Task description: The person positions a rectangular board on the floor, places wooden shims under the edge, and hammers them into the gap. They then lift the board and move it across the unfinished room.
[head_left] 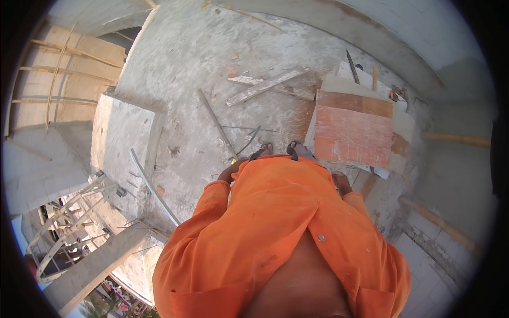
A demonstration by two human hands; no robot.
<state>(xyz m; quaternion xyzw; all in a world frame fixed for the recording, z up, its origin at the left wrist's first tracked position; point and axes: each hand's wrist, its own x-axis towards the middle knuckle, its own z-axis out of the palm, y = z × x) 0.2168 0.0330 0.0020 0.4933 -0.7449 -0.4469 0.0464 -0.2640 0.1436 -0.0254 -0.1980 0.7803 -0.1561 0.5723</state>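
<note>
I stand on a rough concrete floor in an orange shirt (275, 201) with both arms hanging down. My left hand (231, 170) is beside my left hip, mostly behind the shirt's edge. A small yellow spot shows near its fingertips, too small to name. My right hand (341, 182) hangs at my right side, close to the reddish board (352, 132). Its fingers look curled, but whether they hold anything is hidden. My feet, in dark sandals, show just beyond the shirt's hem.
Wooden planks (268, 86) lie crossed ahead of me. A narrow bar (214, 119) and bent dark strips lie nearer. To the left are a low concrete block (130, 138) and a long curved metal strip (152, 185). Below it, the building's open edge shows a metal frame (63, 238).
</note>
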